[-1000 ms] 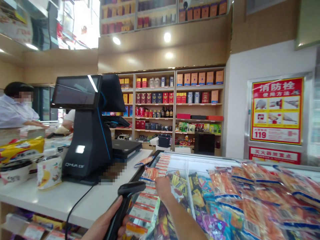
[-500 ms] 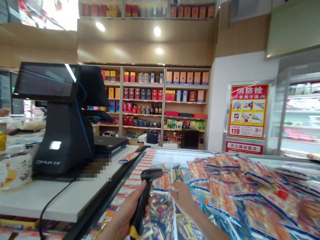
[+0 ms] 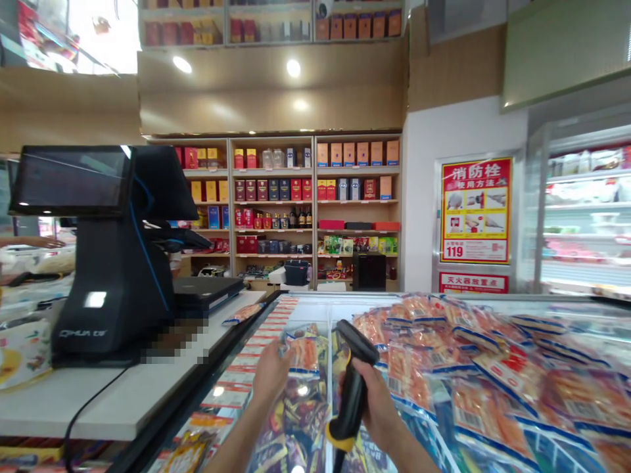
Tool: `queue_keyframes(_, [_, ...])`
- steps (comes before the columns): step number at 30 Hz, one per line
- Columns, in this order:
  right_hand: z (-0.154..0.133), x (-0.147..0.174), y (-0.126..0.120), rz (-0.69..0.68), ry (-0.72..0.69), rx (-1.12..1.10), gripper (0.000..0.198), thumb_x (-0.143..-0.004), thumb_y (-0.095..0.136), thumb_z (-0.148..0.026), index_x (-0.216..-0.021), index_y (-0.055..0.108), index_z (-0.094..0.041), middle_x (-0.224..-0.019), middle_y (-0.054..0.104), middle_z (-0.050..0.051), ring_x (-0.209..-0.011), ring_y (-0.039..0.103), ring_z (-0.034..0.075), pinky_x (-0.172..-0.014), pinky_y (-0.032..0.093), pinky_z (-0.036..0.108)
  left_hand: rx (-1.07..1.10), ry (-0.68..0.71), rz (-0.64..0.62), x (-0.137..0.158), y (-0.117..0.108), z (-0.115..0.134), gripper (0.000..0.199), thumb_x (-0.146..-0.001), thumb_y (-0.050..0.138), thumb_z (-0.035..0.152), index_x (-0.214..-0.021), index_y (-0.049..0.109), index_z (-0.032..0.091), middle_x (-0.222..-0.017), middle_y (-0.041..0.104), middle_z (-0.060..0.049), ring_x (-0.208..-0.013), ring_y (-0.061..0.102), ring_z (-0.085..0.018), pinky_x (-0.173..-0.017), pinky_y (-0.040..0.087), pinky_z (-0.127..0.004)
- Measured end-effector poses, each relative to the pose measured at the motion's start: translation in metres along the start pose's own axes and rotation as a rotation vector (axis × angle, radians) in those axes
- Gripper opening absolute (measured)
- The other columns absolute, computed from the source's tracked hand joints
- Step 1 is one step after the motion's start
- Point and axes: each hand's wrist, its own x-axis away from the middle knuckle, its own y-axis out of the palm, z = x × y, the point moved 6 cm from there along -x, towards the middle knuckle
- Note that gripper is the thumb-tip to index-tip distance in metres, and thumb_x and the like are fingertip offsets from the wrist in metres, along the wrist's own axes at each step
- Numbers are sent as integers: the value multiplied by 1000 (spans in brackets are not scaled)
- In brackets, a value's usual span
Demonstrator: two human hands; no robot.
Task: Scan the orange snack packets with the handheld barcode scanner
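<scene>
My right hand (image 3: 377, 394) is wrapped around a black and yellow handheld barcode scanner (image 3: 353, 387). The scanner's head points up and to the left. My left hand (image 3: 271, 371) is closed at the left edge of a clear packet of orange-pink food (image 3: 303, 353) with a blue border, thumb at its side; the other fingers are mostly hidden. This packet is above a glass-topped freezer (image 3: 340, 301), in which dark snack packs (image 3: 303, 407) show below. To the right of the scanner, similar food packets (image 3: 419, 368) lie in a large pile.
At left, a black checkout terminal (image 3: 113, 263) stands on a white counter (image 3: 98, 407), its cable hanging over the front edge. One more packet (image 3: 244, 314) lies by the counter's right edge. Shelves of boxes (image 3: 271, 190) line the back wall.
The scanner has passed from my left hand to my right. My left hand is now at the packet, where my right hand was before. The view has shifted slightly right.
</scene>
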Motion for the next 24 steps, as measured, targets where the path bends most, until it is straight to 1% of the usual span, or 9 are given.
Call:
queue_keyframes(1, [2, 3, -2, -13, 31, 26, 34, -63, 50, -47, -68, 51, -14, -51, 56, 1, -43, 50, 11, -41, 39, 23, -41, -37, 11, -11, -5, -9, 43, -74, 43, 36, -109, 40, 11, -111, 46, -13, -104, 41, -22, -85, 31, -37])
queue_keyframes(3, [9, 7, -4, -37, 76, 98, 34, -63, 49, -47, -66, 50, -14, -44, 53, 0, -36, 47, 10, -36, 36, 21, -97, -111, -29, -29, -6, -25, 36, -74, 45, 33, -104, 45, 13, -107, 48, -9, -97, 46, -20, -81, 35, -40])
queue_keyframes(5, [15, 8, -3, -69, 98, 156, 35, -62, 49, -48, -63, 49, -13, -39, 50, -1, -31, 44, 10, -32, 33, 20, -111, -161, -93, -39, 1, -35, 30, -75, 46, 30, -99, 48, 14, -101, 50, -6, -90, 49, -17, -76, 40, -38])
queue_keyframes(7, [21, 7, -2, -97, 110, 170, 36, -62, 48, -49, -63, 48, -13, -38, 49, -1, -30, 43, 9, -30, 32, 20, -80, -187, -143, -42, 11, -39, 28, -75, 46, 30, -97, 50, 14, -97, 52, -4, -85, 51, -17, -71, 43, -34])
queue_keyframes(11, [27, 3, -1, -108, 103, 133, 39, -62, 47, -50, -77, 47, -14, -42, 52, -2, -31, 44, 9, -30, 31, 18, 92, -183, -172, -38, 24, -36, 27, -76, 43, 30, -95, 50, 13, -92, 54, -4, -77, 53, -14, -65, 45, -31])
queue_keyframes(14, [28, 1, -2, -83, 127, 128, 40, -61, 47, -50, -79, 46, -14, -42, 52, -1, -31, 44, 10, -29, 30, 18, 258, -154, -141, -38, 26, -32, 27, -77, 42, 28, -99, 47, 14, -92, 53, -5, -75, 53, -12, -64, 45, -30])
queue_keyframes(17, [24, 0, 0, -87, 128, 103, 40, -62, 46, -49, -79, 46, -14, -41, 51, -1, -30, 44, 10, -29, 30, 18, 384, -136, -105, -43, 27, -28, 28, -77, 42, 28, -101, 46, 14, -94, 53, -5, -76, 53, -12, -64, 45, -30])
queue_keyframes(20, [18, 3, 0, -83, 125, 75, 37, -64, 44, -48, -79, 46, -14, -42, 52, -2, -32, 44, 9, -30, 31, 17, 450, -119, -83, -49, 28, -24, 27, -77, 43, 27, -100, 47, 14, -95, 52, -5, -78, 53, -13, -65, 45, -31])
queue_keyframes(24, [11, 8, 1, -109, 132, 88, 34, -65, 44, -45, -77, 48, -13, -44, 52, -2, -32, 44, 8, -31, 31, 17, 457, -92, -48, -56, 28, -18, 27, -77, 43, 27, -100, 47, 14, -95, 53, -5, -77, 53, -13, -65, 45, -31])
